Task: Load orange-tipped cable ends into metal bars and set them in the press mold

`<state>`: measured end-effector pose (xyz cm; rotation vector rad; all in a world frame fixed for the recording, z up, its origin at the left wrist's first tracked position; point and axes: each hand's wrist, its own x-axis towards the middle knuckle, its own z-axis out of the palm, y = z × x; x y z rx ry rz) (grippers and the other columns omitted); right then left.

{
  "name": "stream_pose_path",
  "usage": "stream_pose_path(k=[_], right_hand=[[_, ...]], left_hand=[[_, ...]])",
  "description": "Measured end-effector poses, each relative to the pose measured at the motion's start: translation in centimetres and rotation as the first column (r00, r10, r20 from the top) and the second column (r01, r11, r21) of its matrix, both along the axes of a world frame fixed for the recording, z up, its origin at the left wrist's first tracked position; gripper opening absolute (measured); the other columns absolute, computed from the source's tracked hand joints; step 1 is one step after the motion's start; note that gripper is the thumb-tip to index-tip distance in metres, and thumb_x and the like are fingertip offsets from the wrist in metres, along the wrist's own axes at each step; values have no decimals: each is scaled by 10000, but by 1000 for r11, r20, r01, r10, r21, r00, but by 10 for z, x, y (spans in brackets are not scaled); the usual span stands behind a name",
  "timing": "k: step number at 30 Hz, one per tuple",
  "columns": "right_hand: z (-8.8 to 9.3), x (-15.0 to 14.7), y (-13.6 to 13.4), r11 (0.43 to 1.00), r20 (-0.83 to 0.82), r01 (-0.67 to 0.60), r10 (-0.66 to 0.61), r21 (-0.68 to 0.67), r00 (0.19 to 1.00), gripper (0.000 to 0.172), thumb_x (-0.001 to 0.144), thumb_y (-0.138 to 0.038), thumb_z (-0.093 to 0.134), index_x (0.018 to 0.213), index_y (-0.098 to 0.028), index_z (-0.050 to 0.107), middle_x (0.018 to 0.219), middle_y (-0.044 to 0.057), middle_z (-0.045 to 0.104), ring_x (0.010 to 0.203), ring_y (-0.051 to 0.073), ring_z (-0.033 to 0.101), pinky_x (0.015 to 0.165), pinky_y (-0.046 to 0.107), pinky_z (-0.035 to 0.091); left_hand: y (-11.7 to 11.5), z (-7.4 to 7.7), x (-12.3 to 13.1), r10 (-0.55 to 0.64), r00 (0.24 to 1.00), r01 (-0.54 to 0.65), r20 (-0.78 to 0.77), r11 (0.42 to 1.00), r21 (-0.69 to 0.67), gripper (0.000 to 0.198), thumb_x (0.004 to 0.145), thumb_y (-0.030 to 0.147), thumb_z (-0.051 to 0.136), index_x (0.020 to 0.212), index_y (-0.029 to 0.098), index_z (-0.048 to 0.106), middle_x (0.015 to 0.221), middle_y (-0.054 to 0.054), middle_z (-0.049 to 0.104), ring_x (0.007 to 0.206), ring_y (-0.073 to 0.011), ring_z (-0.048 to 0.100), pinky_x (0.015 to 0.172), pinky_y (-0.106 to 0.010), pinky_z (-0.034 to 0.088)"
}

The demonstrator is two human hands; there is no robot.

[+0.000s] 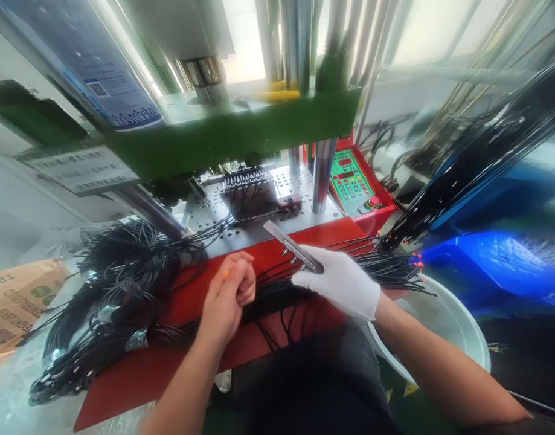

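Note:
My right hand (pixel 338 281), in a white glove, grips a narrow metal bar (pixel 295 248) with small pins along its edge. The bar slants up to the left, over the red table's edge near the press plate. My bare left hand (pixel 232 287) is closed over the red table (pixel 186 299); a small orange spot shows between its fingers, too small to name. Black cables (pixel 277 296) lie beneath and between both hands. Beyond them, a dark metal block (pixel 250 202) with a row of silver fittings (pixel 245 178) sits on the perforated press plate (pixel 214 235).
Green press beam (pixel 241 133) spans above the plate between metal columns (pixel 322 175). Red control box (pixel 379 205) stands behind at right. Coiled black cables (pixel 123 260) are piled left. A white bucket (pixel 479 344), blue bin (pixel 490 266) and hanging cables (pixel 467 157) are right.

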<state>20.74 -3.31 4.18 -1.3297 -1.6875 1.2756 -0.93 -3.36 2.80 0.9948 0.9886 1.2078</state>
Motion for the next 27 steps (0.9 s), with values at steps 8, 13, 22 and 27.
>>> stream_pose_path(k=[8, 13, 22, 27], right_hand=[[9, -6, -6, 996, -87, -81, 84, 29, 993, 339, 772, -318, 659, 1105, -260, 639, 841, -62, 633, 751, 117, 555, 676, 204, 443], [12, -11, -6, 994, -173, -105, 107, 20, 979, 358, 774, -256, 652, 1130, -265, 630, 980, -69, 678, 900, 140, 609, 801, 210, 469], [14, -13, -9, 995, -223, -104, 102, 6, 969, 520, 762, -253, 672, 1268, -284, 554, 1055, -71, 678, 944, 147, 625, 840, 225, 491], [14, -12, -11, 996, -188, -92, 91, 3, 978, 529, 756, -280, 679, 1269, -277, 553, 1045, -67, 681, 926, 150, 629, 839, 234, 493]], left_hand=[[-13, -18, 19, -150, 982, 149, 115, 989, 17, 133, 912, 260, 476, 965, 187, 574, 685, 16, 459, 514, -62, 354, 475, -203, 261], [-17, -19, 14, -143, 985, 148, -91, 988, 42, 235, 925, 314, 482, 1048, 157, 604, 646, 21, 403, 541, -73, 323, 473, -212, 230], [-25, -20, 8, 2, 838, 139, -546, 966, 217, 156, 885, 269, 547, 895, 178, 674, 795, -23, 601, 698, -136, 543, 662, -246, 428], [-24, -20, 9, 38, 778, 196, -627, 934, 299, 158, 892, 241, 532, 895, 180, 678, 775, -19, 618, 670, -130, 543, 621, -230, 424]])
